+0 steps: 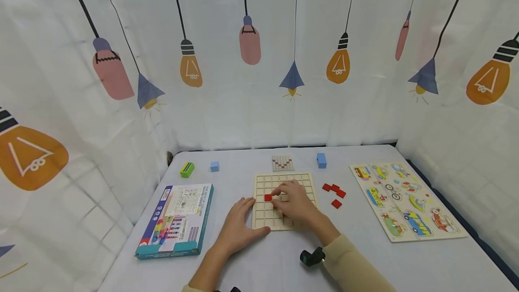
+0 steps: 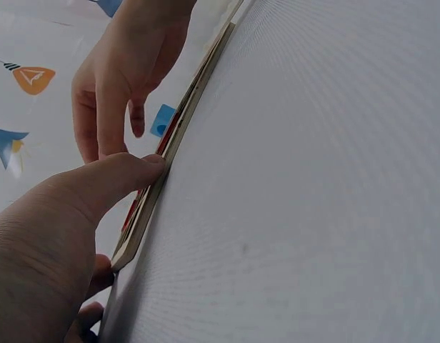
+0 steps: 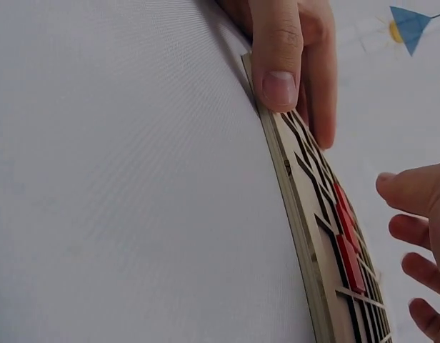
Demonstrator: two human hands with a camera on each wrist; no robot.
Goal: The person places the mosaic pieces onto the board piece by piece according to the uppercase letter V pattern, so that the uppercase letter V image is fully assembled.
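Note:
A wooden grid board (image 1: 265, 222) lies on the white table, with red square tiles (image 1: 268, 198) in some of its cells. At its near left corner is my left hand (image 1: 237, 226), fingers against the left side and thumb along the near edge. In the left wrist view the thumb (image 2: 123, 175) touches the board's edge. Over the grid hovers my right hand (image 1: 295, 199), thumb and fingertips close to a red tile. The right wrist view shows those fingers (image 3: 413, 232) apart, loosely bent, with no tile visible between them. The hand hides part of the grid.
Several loose red tiles (image 1: 336, 203) lie right of the board. A small pattern card (image 1: 282, 163) sits behind it, near blue blocks (image 1: 321, 160) (image 1: 214, 166) and a green block (image 1: 187, 170). A boxed game (image 1: 178, 220) is at left, a picture puzzle board (image 1: 405, 202) at right.

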